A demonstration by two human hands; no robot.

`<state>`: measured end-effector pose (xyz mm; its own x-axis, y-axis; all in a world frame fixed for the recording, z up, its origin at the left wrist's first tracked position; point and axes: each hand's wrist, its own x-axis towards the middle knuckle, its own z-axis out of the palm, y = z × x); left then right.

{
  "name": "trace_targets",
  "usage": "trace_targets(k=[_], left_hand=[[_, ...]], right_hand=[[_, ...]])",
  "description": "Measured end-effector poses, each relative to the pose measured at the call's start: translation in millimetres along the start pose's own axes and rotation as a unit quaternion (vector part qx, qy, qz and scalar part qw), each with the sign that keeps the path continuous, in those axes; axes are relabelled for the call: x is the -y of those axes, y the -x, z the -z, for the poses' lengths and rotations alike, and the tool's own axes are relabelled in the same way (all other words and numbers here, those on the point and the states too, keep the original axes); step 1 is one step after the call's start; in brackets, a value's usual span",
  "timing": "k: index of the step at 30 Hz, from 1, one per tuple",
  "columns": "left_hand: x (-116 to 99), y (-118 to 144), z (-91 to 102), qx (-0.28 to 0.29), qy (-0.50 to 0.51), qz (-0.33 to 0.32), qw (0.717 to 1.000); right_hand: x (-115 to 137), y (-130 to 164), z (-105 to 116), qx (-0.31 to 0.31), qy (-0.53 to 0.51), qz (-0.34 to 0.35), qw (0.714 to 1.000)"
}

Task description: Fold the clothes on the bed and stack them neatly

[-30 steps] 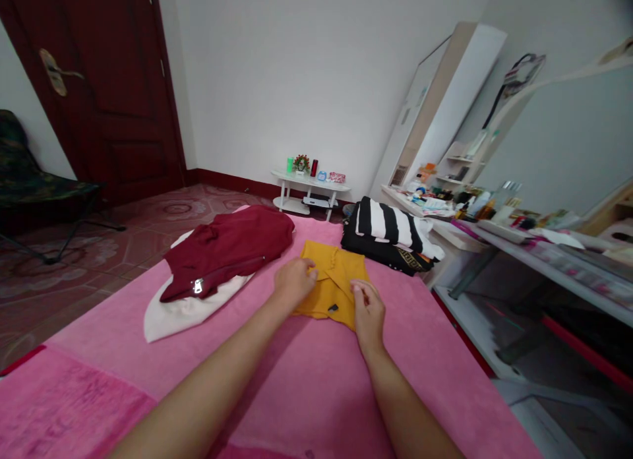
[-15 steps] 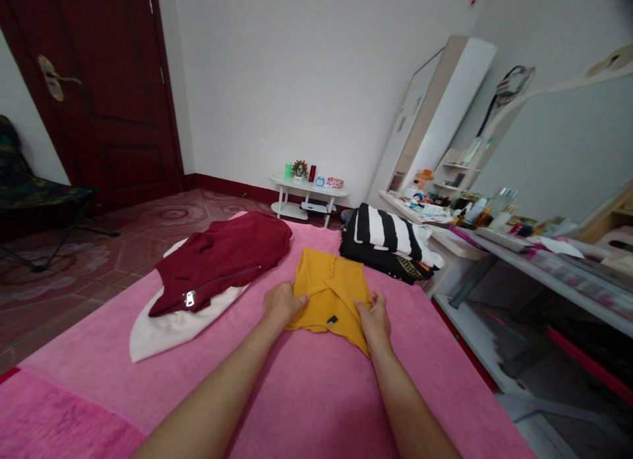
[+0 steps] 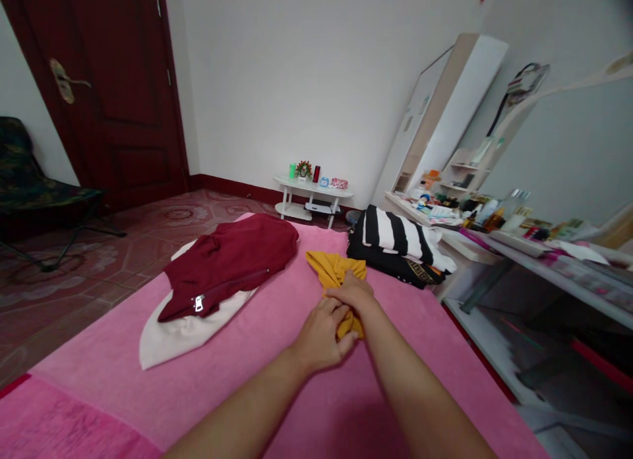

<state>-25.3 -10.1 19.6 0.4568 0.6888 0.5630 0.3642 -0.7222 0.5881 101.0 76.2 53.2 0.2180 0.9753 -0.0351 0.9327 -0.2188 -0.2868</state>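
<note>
Two hands, left hand (image 3: 321, 334) and right hand (image 3: 353, 294), at frame centre. Five garments on one pink bed (image 3: 148, 393): one mustard garment (image 3: 331, 266), one maroon zip garment (image 3: 232, 258), one cream garment (image 3: 182, 330), one striped garment (image 3: 390, 231), one black garment (image 3: 390, 264). One door (image 3: 123, 83), upper left; one chair (image 3: 30, 188), far left; one small white table (image 3: 314, 192), centre.

Soft, even indoor light fills the room without glare, the forearms cast only a faint shadow on the pink bed cover (image 3: 123, 353), and wide-angle distortion bends and slightly blurs the door (image 3: 113, 83) and the shelves at the edges.
</note>
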Motion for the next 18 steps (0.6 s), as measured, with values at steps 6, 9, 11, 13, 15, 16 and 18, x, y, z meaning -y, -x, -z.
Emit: trace_targets(k=[6,9,11,13,15,16,18], left_hand=[[8.7,-0.7,4.9,-0.056,0.119,0.057,0.99],[23.6,0.5,4.8,-0.124,0.145,0.113,0.975],[32.6,1.6,4.1,-0.146,0.163,0.146,0.965],[37.8,2.2,2.5,-0.143,0.182,0.164,0.959],[38.7,2.0,0.1,-0.132,0.193,0.168,0.958],[38.1,1.6,-1.0,-0.129,0.196,0.167,0.958],[36.2,0.5,-2.9,-0.126,0.194,0.168,0.958]], right_hand=[[-33.5,10.1,-12.3,-0.093,-0.204,-0.033,0.974],[-46.9,33.7,-11.6,-0.11,-0.266,-0.014,0.958],[-61.4,48.4,-0.2,-0.112,-0.305,0.004,0.946],[-84.1,59.5,22.2,-0.119,-0.332,0.016,0.936],[-113.3,66.0,51.5,-0.145,-0.309,0.006,0.94],[-128.5,67.6,66.0,-0.169,-0.263,-0.011,0.95],[-156.5,68.4,88.2,-0.203,-0.155,-0.061,0.965]])
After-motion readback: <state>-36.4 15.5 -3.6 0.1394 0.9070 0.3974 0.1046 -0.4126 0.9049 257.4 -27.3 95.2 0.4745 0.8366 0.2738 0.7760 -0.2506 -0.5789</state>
